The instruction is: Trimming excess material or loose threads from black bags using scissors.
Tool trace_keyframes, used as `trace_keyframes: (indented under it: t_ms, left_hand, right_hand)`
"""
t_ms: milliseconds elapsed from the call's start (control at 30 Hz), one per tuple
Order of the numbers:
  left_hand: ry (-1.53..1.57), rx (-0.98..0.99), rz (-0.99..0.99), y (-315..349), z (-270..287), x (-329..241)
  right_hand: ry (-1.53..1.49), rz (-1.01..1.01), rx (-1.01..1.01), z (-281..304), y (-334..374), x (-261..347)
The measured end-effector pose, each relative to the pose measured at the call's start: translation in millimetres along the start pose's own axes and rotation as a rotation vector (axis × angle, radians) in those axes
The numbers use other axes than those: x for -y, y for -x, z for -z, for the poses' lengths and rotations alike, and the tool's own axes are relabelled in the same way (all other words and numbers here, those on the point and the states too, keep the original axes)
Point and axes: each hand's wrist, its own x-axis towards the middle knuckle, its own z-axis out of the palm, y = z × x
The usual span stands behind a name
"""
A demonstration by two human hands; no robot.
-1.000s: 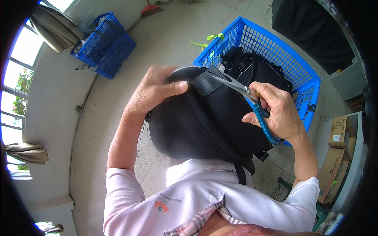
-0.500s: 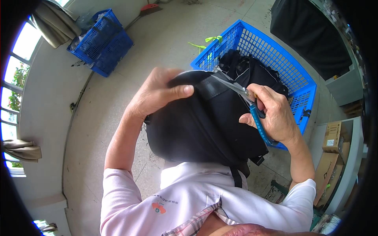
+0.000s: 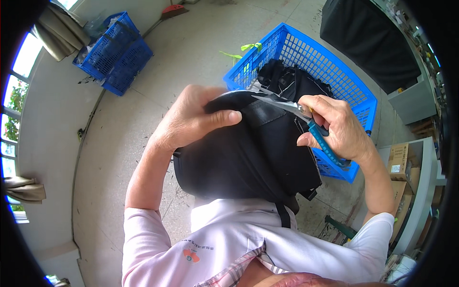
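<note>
A black fabric bag (image 3: pixel 229 158) with straps and a pale edge along its top lies across my lap. My left hand (image 3: pixel 191 115) grips its upper edge, thumb on the near side and fingers hidden behind the fabric. In my right hand (image 3: pixel 342 126) is a pair of scissors (image 3: pixel 321 136) with teal and black handles. Their metal blades point left, lying over the upper part of the bag near a wide black webbing strip (image 3: pixel 270 114). I cannot tell whether the blade tips touch the fabric.
A large blue plastic basket (image 3: pixel 354 79) with black bags (image 3: pixel 299 81) in it stands just beyond my right hand. Stacked blue crates (image 3: pixel 119 57) are at the far left, near a red broom (image 3: pixel 173 10). Cardboard boxes (image 3: pixel 398 160) fill a shelf at the right.
The scissors and my right hand have shifted slightly outward to the right, and the blades now lie flatter. My left hand still grips the bag's edge. The whole view has shifted a little.
</note>
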Motion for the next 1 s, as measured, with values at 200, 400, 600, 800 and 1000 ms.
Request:
trace_keyframes:
  t_ms: [200, 400, 600, 800, 1000]
  left_hand:
    - [0.093, -0.038, -0.060, -3, -6, 0]
    - [0.073, -0.080, -0.055, -5, -6, 4]
    - [0.248, -0.366, -0.293, 2, -6, 24]
    - [1.183, -0.170, 0.041, 70, -41, 154]
    - [1.053, -0.373, -0.010, 13, -39, 114]
  right_hand:
    - [0.072, 0.049, 0.029, 5, 3, -8]
    - [-0.281, -0.158, -0.012, 7, -6, -9]
    - [-0.662, -0.243, -0.077, -30, -27, -6]
    - [-1.036, -0.272, -0.525, -28, -36, -11]
    - [-1.248, 0.027, -0.602, -27, -35, -27]
